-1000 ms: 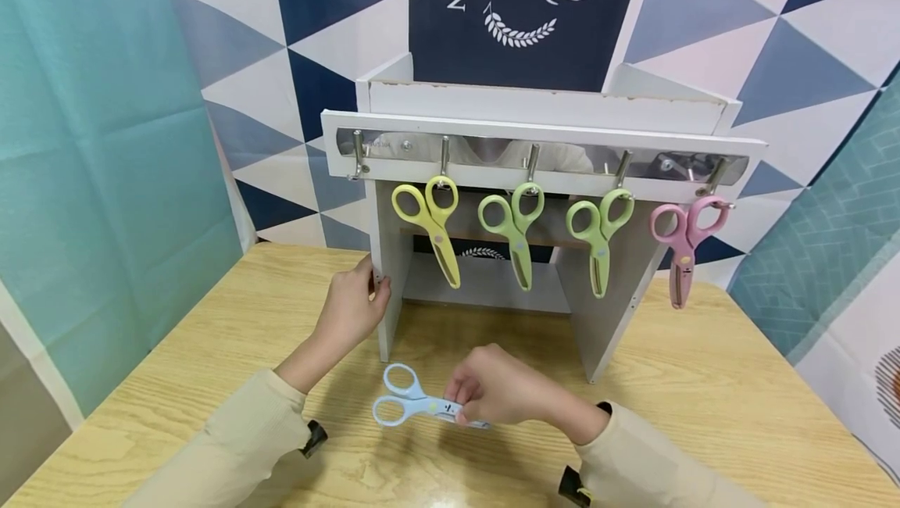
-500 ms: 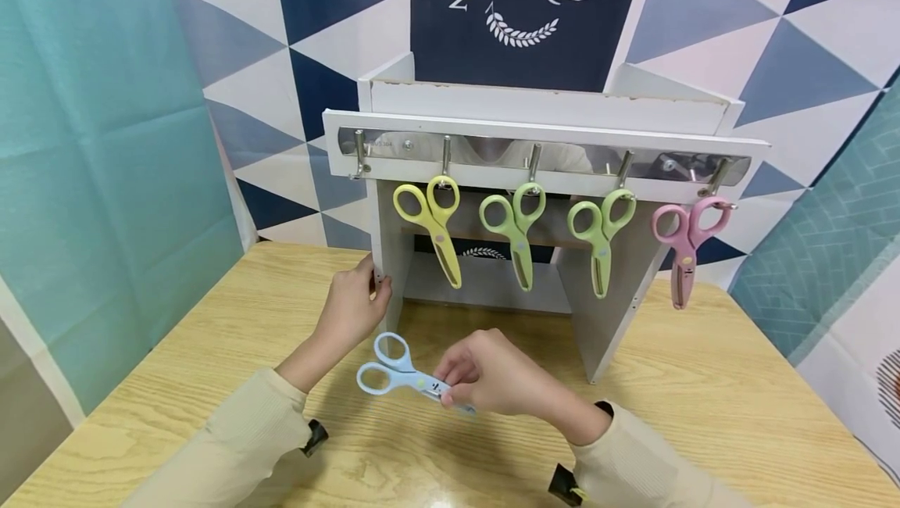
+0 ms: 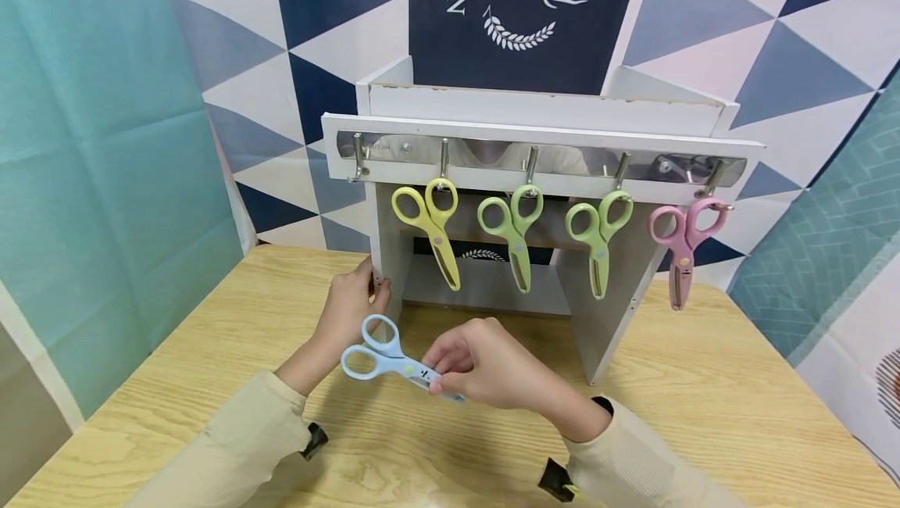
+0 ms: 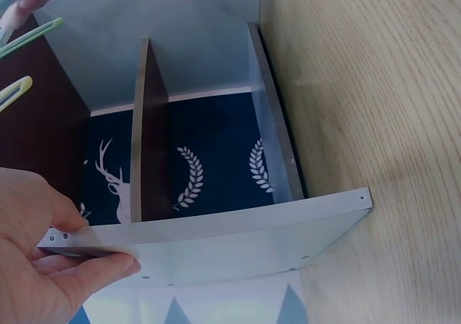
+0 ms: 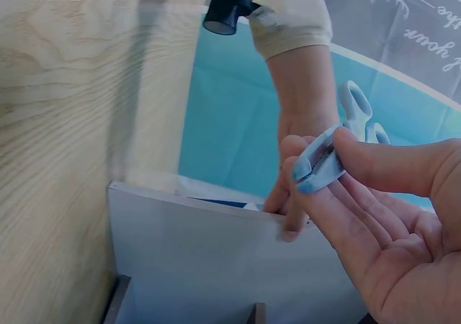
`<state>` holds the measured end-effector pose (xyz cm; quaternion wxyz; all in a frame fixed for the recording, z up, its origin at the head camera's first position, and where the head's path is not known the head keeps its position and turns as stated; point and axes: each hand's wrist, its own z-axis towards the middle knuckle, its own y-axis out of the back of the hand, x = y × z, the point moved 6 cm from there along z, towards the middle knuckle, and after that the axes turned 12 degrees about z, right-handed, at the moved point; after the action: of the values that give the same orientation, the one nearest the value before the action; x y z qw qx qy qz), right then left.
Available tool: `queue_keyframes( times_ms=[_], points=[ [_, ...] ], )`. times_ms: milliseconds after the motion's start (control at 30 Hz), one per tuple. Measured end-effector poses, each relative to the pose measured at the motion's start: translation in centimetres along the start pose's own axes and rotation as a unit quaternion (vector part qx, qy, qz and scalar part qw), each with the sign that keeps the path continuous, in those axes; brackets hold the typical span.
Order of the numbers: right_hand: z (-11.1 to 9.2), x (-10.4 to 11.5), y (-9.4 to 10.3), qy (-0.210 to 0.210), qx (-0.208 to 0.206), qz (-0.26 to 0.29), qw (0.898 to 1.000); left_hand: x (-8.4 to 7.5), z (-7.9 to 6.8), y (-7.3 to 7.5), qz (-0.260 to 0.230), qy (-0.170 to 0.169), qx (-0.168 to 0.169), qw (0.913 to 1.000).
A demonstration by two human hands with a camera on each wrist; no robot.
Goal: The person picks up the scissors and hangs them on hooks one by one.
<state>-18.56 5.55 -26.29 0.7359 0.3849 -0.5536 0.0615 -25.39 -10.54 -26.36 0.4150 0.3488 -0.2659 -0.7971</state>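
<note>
Light blue scissors (image 3: 394, 363) are pinched by the blade end between the thumb and fingers of my right hand (image 3: 495, 371), raised above the table with the handle loops pointing left. In the right wrist view the scissors (image 5: 324, 155) lie across the fingers under the thumb. My left hand (image 3: 349, 306) grips the left side panel of a white shelf unit (image 3: 548, 107); in the left wrist view the thumb and fingers of the hand (image 4: 43, 245) straddle the panel's edge (image 4: 216, 227). The leftmost hook (image 3: 358, 155) on the rail carries nothing.
From the other hooks hang yellow scissors (image 3: 433, 230), two green pairs, the left (image 3: 516, 234) and the right (image 3: 599, 238), and pink scissors (image 3: 685, 246). The hook rail (image 3: 492, 156) runs along the unit's front. The wooden table (image 3: 211, 320) lies beneath.
My right hand has lifted the blue scissors up and to the left, closer to the unit's left panel. My left hand keeps its grip on the panel. The hanging scissors have stayed put.
</note>
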Motion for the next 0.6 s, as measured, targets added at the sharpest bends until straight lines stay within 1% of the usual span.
queue_keyframes(
  times_ms=[300, 400, 600],
  points=[
    [0.1, 1.3, 0.3, 0.023, -0.005, -0.012, 1.000, -0.1, -0.1, 0.1, 0.000, -0.018, -0.018, 0.9997],
    [0.2, 1.7, 0.3, 0.029, -0.001, -0.016, 0.999, 0.0, -0.1, 0.0, 0.003, -0.016, -0.024, 0.9996],
    [0.2, 2.5, 0.4, 0.044, 0.002, -0.030, 0.999, 0.1, -0.1, -0.1, 0.012, -0.012, -0.023, 0.9996]
  ],
)
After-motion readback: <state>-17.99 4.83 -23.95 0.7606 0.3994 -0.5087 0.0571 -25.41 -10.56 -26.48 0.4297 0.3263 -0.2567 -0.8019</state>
